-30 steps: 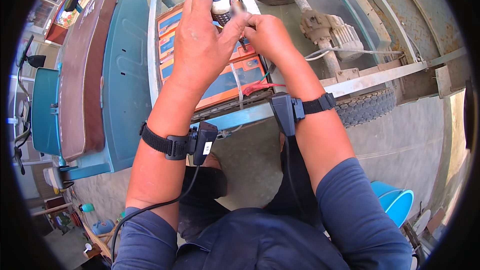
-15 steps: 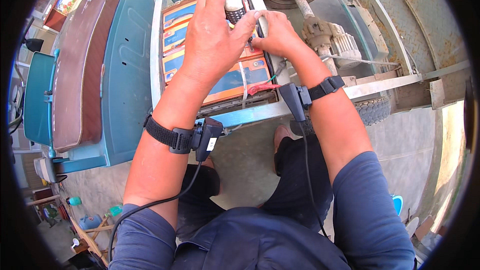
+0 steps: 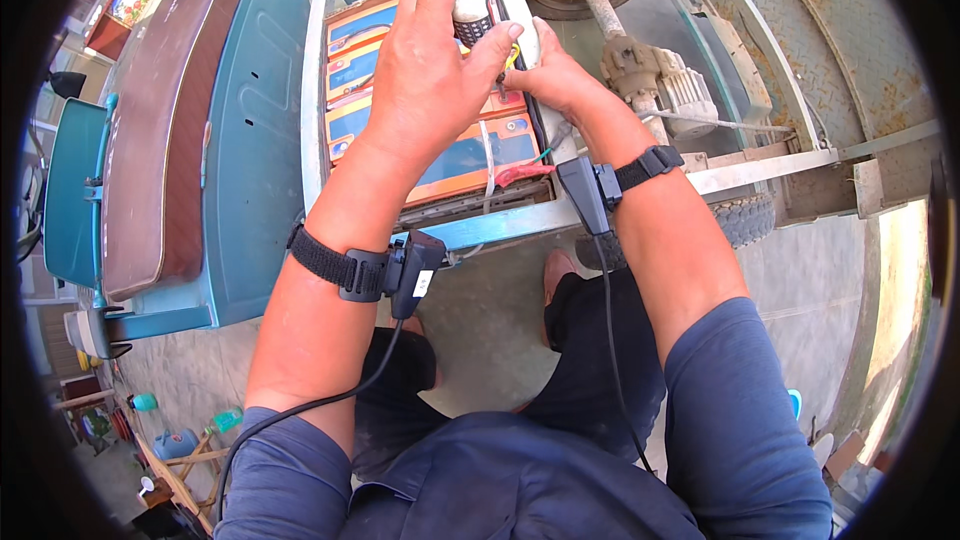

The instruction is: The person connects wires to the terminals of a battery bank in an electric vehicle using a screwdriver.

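Observation:
My left hand (image 3: 430,65) is wrapped round a thick cylindrical thing (image 3: 472,4). It has a white end with a blue star and a dark, light-dotted side; its kind is unclear. Small yellow material (image 3: 514,55) shows by the left thumb. My right hand (image 3: 560,75) is just right of it, index finger and thumb apart, at the frame's pale right rail. Its thumb tip is beside a small dark piece (image 3: 501,87) on the batteries; its other fingers are hidden. Below both hands lie several orange batteries with blue tops (image 3: 465,162), set in the metal frame (image 3: 490,228).
A red-wrapped cable (image 3: 523,174) and a white strap (image 3: 489,155) lie on the near battery. Left stands a brown seat (image 3: 155,140) on a blue body panel (image 3: 262,100). Right are an axle with a motor (image 3: 655,80), a tyre (image 3: 745,220) and a rusty metal bed (image 3: 850,50).
My right index finger has moved off my left thumb, widening its gap to the right thumb and exposing the yellow material. My left hand has barely moved.

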Demonstrator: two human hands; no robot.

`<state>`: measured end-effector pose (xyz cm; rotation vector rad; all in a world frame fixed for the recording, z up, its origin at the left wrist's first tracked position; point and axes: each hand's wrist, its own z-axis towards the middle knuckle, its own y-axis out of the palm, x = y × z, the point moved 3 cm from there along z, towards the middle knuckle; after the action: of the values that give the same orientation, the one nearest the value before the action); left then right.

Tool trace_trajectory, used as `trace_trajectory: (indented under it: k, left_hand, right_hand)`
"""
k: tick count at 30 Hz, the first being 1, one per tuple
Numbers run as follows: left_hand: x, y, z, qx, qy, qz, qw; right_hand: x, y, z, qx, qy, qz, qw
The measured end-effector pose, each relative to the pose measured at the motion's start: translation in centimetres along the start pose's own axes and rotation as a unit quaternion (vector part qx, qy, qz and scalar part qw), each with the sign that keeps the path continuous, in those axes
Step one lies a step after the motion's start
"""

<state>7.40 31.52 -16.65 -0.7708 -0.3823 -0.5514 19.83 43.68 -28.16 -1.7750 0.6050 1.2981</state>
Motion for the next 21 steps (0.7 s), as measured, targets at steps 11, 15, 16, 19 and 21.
trace_trajectory:
  k: [11, 15, 16, 19, 21]
  left_hand:
    - [0.3, 0.0, -0.5, -0.011, -0.045, -0.053, 0.998]
    - [0.4, 0.2, 0.0, -0.004, -0.03, -0.037, 0.999]
    - [0.6, 0.2, 0.1, -0.011, -0.044, -0.032, 0.998]
    - [0.2, -0.3, 0.3, -0.02, -0.037, -0.012, 0.999]
    - [0.5, -0.6, 0.4, -0.032, -0.085, -0.055, 0.994]
  right_hand:
    - [-1.4, 0.2, -0.6, -0.009, 0.011, 0.019, 1.0]
    - [0.3, 0.2, 0.3, 0.023, -0.003, 0.023, 0.999]
    - [0.7, 0.0, 0.5, 0.003, -0.011, 0.066, 0.998]
    - [0.9, -0.8, -0.1, 0.007, -0.001, 0.137, 0.991]
    - [-0.1, -1.9, -2.3, 0.105, 0.058, 0.107, 0.987]
